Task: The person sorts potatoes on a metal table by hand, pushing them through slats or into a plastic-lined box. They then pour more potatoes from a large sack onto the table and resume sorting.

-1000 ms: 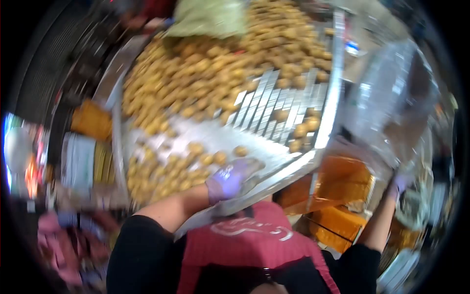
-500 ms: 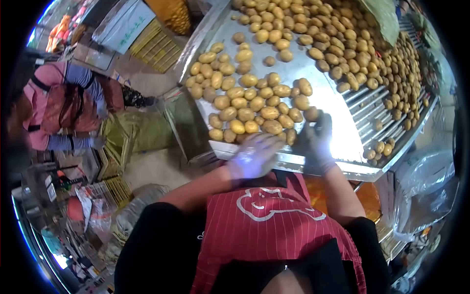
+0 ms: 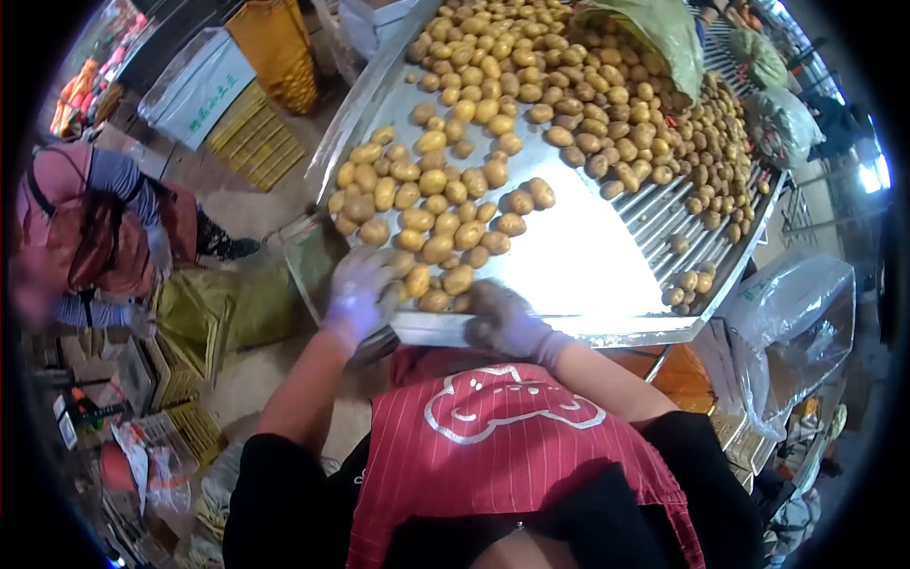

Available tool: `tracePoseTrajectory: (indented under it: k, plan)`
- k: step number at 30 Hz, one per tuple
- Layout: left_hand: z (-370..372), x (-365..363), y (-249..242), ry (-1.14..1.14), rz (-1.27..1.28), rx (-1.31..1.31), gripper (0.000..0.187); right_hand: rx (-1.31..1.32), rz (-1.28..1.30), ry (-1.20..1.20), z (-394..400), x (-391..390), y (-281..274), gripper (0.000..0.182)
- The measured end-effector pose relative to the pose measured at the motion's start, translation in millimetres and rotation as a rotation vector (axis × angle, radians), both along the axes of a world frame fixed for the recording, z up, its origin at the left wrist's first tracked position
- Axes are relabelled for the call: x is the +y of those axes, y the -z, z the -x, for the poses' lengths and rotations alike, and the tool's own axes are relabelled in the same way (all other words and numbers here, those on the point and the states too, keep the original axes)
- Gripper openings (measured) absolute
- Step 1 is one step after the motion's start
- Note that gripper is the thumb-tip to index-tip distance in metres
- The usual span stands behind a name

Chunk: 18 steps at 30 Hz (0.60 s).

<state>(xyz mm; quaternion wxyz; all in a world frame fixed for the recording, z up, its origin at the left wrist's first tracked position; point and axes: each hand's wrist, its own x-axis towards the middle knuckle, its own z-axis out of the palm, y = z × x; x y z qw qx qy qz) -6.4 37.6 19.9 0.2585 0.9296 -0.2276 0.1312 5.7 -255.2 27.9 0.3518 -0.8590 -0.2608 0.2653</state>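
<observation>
A cluster of yellow-brown potatoes (image 3: pixel 436 224) lies on the metal sorting table (image 3: pixel 559 275) in front of me. My left hand (image 3: pixel 360 292), in a pale glove, is at the table's left front corner. It is cupped against the nearest potatoes with the fingers extended. My right hand (image 3: pixel 512 321), gloved too, rests at the front edge on the right of the cluster. Its dirty fingertips touch the closest potatoes. Part of both palms is hidden. A green sack (image 3: pixel 237 313) hangs left of the table's corner.
A big potato heap (image 3: pixel 607 114) covers the far side, beside metal rollers (image 3: pixel 640 223). Yellow crates (image 3: pixel 254 137) stand at the left. A person (image 3: pixel 95 218) in a pink top works there. Clear plastic bags (image 3: pixel 796 322) hang at the right.
My left hand has moved left to the table's corner, and my right hand has swept left along the front edge. The front potatoes are bunched nearer the corner. The view has shifted right.
</observation>
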Motion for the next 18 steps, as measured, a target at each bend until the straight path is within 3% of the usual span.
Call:
tracePoseTrajectory:
  k: [2, 4, 6, 7, 8, 10, 12, 14, 16, 17, 18]
  plan:
    - [2, 4, 2, -0.210, 0.020, 0.045, 0.042, 0.189, -0.190, 0.157, -5, 14, -26, 0.056]
    - [-4, -29, -12, -0.221, 0.013, 0.009, 0.048, 0.155, -0.281, 0.233, -36, 0, -21, 0.061]
    - [-11, -71, -7, -0.003, -0.014, 0.105, 0.053, -0.380, -0.250, 0.294, -83, -37, -8, 0.058]
    - [-20, -91, -18, 0.112, -0.092, 0.224, 0.055, -0.366, -0.227, 0.431, -103, -53, -13, 0.057]
    - [-20, -104, -9, 0.192, -0.116, 0.132, 0.051, -0.354, -0.205, 0.565, -122, -68, -16, 0.056]
    - [-33, -99, 4, 0.278, -0.060, 0.157, 0.043, -0.172, -0.420, 0.736, -150, -90, 7, 0.057]
    - [-41, -77, 0, 0.227, -0.046, 0.225, 0.040, -0.147, -0.452, 0.844, -147, -59, 47, 0.057]
    - [-61, -62, -6, 0.192, -0.046, 0.317, 0.036, -0.297, -0.058, 0.376, -131, -21, 3, 0.057]
    - [-92, -53, -10, -0.137, 0.059, 0.039, 0.038, -0.316, -0.349, 0.361, -101, 16, 41, 0.049]
    - [-111, -58, -12, -0.109, 0.055, 0.064, 0.038, -0.297, -0.343, 0.393, -99, 14, 37, 0.049]
    - [-135, -68, -14, -0.166, 0.017, 0.047, 0.040, -0.370, -0.406, 0.257, -107, 10, 23, 0.045]
